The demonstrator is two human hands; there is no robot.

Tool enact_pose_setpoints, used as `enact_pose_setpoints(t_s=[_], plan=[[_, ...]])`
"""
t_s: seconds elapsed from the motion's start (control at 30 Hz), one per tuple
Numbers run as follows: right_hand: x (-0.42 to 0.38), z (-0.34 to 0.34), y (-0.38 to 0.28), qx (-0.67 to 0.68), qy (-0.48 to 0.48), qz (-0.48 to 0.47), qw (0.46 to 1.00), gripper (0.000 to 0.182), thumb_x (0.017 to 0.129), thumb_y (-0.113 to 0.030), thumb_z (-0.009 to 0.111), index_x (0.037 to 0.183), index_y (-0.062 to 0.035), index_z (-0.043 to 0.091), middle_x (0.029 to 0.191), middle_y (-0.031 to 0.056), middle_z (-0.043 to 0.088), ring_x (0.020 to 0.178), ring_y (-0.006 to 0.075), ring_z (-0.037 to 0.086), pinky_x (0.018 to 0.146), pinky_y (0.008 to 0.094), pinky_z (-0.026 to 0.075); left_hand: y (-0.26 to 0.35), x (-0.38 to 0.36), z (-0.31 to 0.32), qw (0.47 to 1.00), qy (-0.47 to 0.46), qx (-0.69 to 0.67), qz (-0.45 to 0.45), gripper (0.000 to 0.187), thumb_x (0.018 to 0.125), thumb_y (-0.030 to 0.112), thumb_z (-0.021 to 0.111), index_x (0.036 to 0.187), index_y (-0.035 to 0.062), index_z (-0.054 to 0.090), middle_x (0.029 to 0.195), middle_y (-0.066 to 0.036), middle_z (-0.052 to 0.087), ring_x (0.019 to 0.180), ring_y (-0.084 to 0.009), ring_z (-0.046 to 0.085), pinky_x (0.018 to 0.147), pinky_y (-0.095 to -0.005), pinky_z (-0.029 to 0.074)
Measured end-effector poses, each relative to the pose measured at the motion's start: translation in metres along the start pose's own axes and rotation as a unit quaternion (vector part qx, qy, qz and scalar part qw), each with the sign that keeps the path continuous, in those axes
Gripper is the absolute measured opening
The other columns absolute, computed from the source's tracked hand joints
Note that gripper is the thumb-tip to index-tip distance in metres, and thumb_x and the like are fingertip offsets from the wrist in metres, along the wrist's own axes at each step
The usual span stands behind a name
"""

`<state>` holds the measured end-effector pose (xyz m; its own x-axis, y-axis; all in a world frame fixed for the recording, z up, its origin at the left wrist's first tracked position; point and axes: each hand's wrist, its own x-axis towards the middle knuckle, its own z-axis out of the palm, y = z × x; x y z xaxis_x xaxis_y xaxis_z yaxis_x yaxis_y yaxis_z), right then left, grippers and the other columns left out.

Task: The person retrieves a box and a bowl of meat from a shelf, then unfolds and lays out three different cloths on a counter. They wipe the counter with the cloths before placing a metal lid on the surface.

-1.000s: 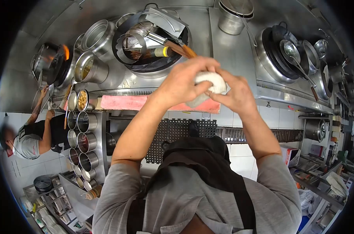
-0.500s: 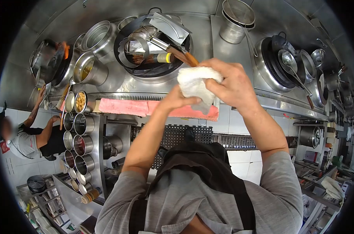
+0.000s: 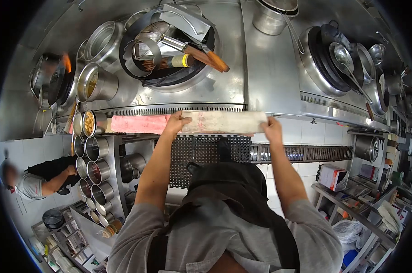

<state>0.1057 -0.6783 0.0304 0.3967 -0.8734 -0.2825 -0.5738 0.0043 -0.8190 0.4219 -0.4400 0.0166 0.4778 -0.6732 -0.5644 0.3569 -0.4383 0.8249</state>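
Note:
A long whitish cloth (image 3: 224,122) with faint pink marks is stretched flat between my two hands along the front edge of the steel counter. My left hand (image 3: 176,123) pinches its left end. Its right end is gripped by my right hand (image 3: 272,129). Under and to the left of it lies a pink cloth (image 3: 137,123), partly covered. Beyond the cloths stands a large wok (image 3: 147,83) holding wooden-handled tools, a metal ring and a brush (image 3: 181,61) with a yellow band.
Steel pots (image 3: 97,82) and a flame (image 3: 67,63) are at the left. Several round containers (image 3: 97,171) line a side counter, with a co-worker (image 3: 35,184) beyond. More woks and a ladle (image 3: 340,54) sit at the right. A perforated mat (image 3: 201,157) covers the floor.
The white cloth, bunched up in both hands before, is now spread out lengthwise at the counter edge. My hands have moved lower and further apart. The co-worker's raised arm has come down.

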Motion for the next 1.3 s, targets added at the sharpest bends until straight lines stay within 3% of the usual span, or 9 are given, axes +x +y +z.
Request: enact_pose_setpoints(t_s=[0.07, 0.13, 0.33, 0.47, 0.6, 0.73, 0.8, 1.17, 1.3], plan=[[0.000, 0.025, 0.037, -0.167, -0.021, 0.030, 0.985, 0.036, 0.070, -0.022, 0.063, 0.094, 0.0044, 0.063, 0.082, 0.0241, 0.064, 0.081, 0.0396, 0.063, 0.076, 0.0432, 0.049, -0.028, 0.021, -0.002, 0.997, 0.010, 0.077, 0.005, 0.041, 0.076, 0.016, 0.071, 0.110, -0.0031, 0.059, 0.100, -0.014, 0.067, 0.090, -0.0234, 0.065, 0.080, -0.0344, 0.051], [-0.002, 0.033, 0.048, -0.189, -0.040, 0.071, 0.979, 0.040, 0.070, -0.024, 0.062, 0.100, 0.0035, 0.061, 0.088, 0.0236, 0.065, 0.087, 0.0407, 0.062, 0.080, 0.0432, 0.048, -0.040, 0.031, -0.001, 0.904, 0.088, 0.416, 0.054, 0.048, 0.074, 0.024, 0.071, 0.111, -0.0024, 0.058, 0.102, -0.020, 0.066, 0.093, -0.0326, 0.064, 0.084, -0.0381, 0.050], [0.008, 0.018, 0.027, -0.055, -0.043, -0.020, 0.997, 0.055, 0.069, -0.024, 0.071, 0.118, -0.0025, 0.057, 0.104, 0.0212, 0.062, 0.094, 0.0366, 0.061, 0.082, 0.0407, 0.050, -0.043, 0.020, 0.000, 0.910, 0.094, 0.399, 0.067, 0.044, 0.074, 0.026, 0.068, 0.109, 0.0011, 0.058, 0.102, -0.024, 0.064, 0.097, -0.0368, 0.062, 0.083, -0.0404, 0.048], [0.022, 0.023, 0.009, -0.225, -0.058, -0.309, 0.922, 0.061, 0.067, -0.029, 0.077, 0.120, -0.0084, 0.058, 0.104, 0.0182, 0.060, 0.096, 0.0327, 0.060, 0.085, 0.0393, 0.049, -0.043, 0.019, -0.001, 0.913, 0.082, 0.395, 0.065, 0.042, 0.077, 0.018, 0.067, 0.113, -0.0009, 0.057, 0.102, -0.019, 0.066, 0.095, -0.0281, 0.064, 0.083, -0.0341, 0.048], [0.046, 0.034, 0.004, -0.241, -0.230, -0.222, 0.916, 0.048, 0.064, -0.023, 0.077, 0.107, -0.0076, 0.061, 0.093, 0.0138, 0.059, 0.092, 0.0324, 0.060, 0.080, 0.0414, 0.049, -0.045, 0.017, 0.003, 0.925, 0.103, 0.364, 0.036, 0.044, 0.077, 0.017, 0.067, 0.115, -0.0038, 0.056, 0.104, -0.019, 0.066, 0.096, -0.0264, 0.064, 0.084, -0.0331, 0.048], [0.042, 0.035, -0.009, -0.216, -0.265, -0.223, 0.913, 0.035, 0.064, -0.017, 0.075, 0.091, -0.0043, 0.057, 0.092, 0.0142, 0.061, 0.090, 0.0330, 0.060, 0.077, 0.0412, 0.049, -0.049, 0.020, 0.000, 0.934, 0.101, 0.341, 0.040, 0.050, 0.075, 0.025, 0.069, 0.113, -0.0047, 0.056, 0.104, -0.023, 0.064, 0.099, -0.0350, 0.062, 0.085, -0.0365, 0.048], [0.036, 0.030, -0.020, -0.190, -0.311, -0.109, 0.925, 0.028, 0.064, -0.013, 0.072, 0.083, -0.0033, 0.053, 0.089, 0.0160, 0.062, 0.088, 0.0338, 0.060, 0.076, 0.0404, 0.048, -0.050, 0.017, 0.004, 0.916, 0.126, 0.377, 0.053, 0.050, 0.075, 0.025, 0.069, 0.113, -0.0048, 0.056, 0.104, -0.024, 0.064, 0.098, -0.0347, 0.062, 0.085, -0.0368, 0.048], [0.051, -0.001, 0.005, -0.119, -0.263, -0.171, 0.942, 0.028, 0.069, -0.009, 0.073, 0.092, -0.0032, 0.059, 0.090, 0.0147, 0.064, 0.085, 0.0312, 0.061, 0.076, 0.0369, 0.049, -0.030, 0.011, 0.012, 0.915, 0.095, 0.391, -0.014, 0.063, 0.076, 0.026, 0.069, 0.124, -0.0103, 0.049, 0.114, -0.027, 0.060, 0.108, -0.0339, 0.059, 0.091, -0.0348, 0.046], [0.039, -0.001, 0.013, -0.071, -0.181, -0.076, 0.978, 0.030, 0.072, -0.011, 0.074, 0.099, -0.0033, 0.061, 0.090, 0.0140, 0.066, 0.081, 0.0242, 0.063, 0.075, 0.0325, 0.049, -0.039, 0.013, 0.013, 0.914, 0.143, 0.380, 0.012, 0.062, 0.076, 0.025, 0.069, 0.124, -0.0105, 0.048, 0.114, -0.027, 0.060, 0.108, -0.0336, 0.059, 0.092, -0.0346, 0.046]])
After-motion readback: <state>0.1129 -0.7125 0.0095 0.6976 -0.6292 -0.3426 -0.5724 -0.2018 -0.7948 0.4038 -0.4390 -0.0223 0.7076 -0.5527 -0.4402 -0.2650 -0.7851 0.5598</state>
